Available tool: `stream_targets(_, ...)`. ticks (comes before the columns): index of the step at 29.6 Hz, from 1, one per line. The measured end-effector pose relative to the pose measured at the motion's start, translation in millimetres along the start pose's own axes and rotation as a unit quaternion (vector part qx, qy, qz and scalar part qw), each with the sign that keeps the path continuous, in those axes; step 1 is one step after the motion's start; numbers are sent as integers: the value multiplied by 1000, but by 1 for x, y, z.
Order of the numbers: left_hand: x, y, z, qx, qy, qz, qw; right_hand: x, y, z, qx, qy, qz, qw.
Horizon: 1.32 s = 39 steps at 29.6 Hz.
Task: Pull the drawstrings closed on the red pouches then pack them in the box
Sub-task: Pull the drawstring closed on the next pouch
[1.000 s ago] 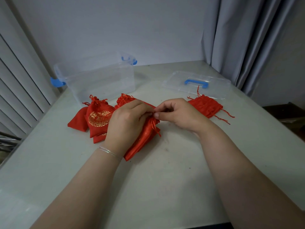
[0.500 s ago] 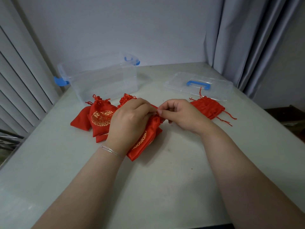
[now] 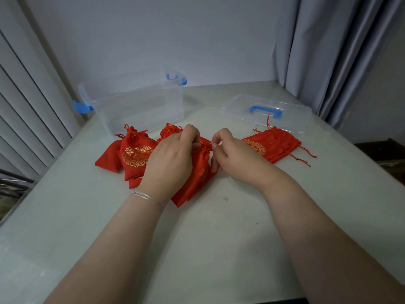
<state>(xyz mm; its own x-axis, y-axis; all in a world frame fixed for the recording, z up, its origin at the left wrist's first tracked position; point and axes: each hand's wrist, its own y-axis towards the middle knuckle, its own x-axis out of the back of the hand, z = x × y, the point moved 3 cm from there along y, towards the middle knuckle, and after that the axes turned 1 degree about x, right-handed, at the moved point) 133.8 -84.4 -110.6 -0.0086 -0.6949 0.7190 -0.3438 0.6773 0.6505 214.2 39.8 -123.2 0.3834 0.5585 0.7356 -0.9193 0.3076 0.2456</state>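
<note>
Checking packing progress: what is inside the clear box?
Through the clear box walls no pouch shows; closed pouches lie on the table in front, hiding its lowest front strip.

red gold-patterned pouches (image 3: 135, 155), blue-handled clear lid (image 3: 282, 119)

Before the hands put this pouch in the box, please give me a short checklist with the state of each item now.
1. Left hand grips the pouch: ok.
2. Right hand pinches at the pouch mouth: ok.
3. Mouth fully drawn closed: cannot tell, fingers hide it.
4. Box open, lid off beside it: ok.
5. Box has room: ok, no pouches inside.
6. Flat pouch by the lid closed: not ok.
</note>
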Motion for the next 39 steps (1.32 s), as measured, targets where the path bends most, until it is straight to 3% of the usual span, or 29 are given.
stream_targets(6,-6,-1,2,2,-49,33,998,-3,6,-3,-81,210,-19,974)
stream_targets(10,-3,-3,-1,48,-143,73,986,-3,4,-2,-52,192,-35,979)
stream_targets(12,2,-3,-2,73,-141,39,987,-1,5,-5,-57,187,-54,979)
stream_targets(14,7,-2,3,122,-133,-30,983,5,7,-19,-100,133,-112,980)
stream_targets(16,6,-2,14,172,-105,-63,977,15,7,-38,-173,7,-162,971)
stream_targets(20,-20,-11,32,183,96,64,976,22,3,-67,-307,-184,-91,929)
stream_targets(23,-30,-16,26,171,135,103,970,17,5,-79,-334,-222,-47,915)
stream_targets(31,-14,-5,9,73,32,21,997,22,9,-86,-361,-223,-65,903)
stream_targets(33,-8,-3,1,60,-46,-12,997,23,9,-83,-349,-212,-93,908)
stream_targets(35,-5,-3,-3,120,-159,-7,980,28,9,-75,-288,-182,-165,926)
stream_targets(37,-7,-3,-1,210,-252,22,944,32,10,-60,-170,-132,-247,945)
stream_targets(39,-11,-2,4,308,-364,50,878,33,8,-34,-14,-81,-303,949)
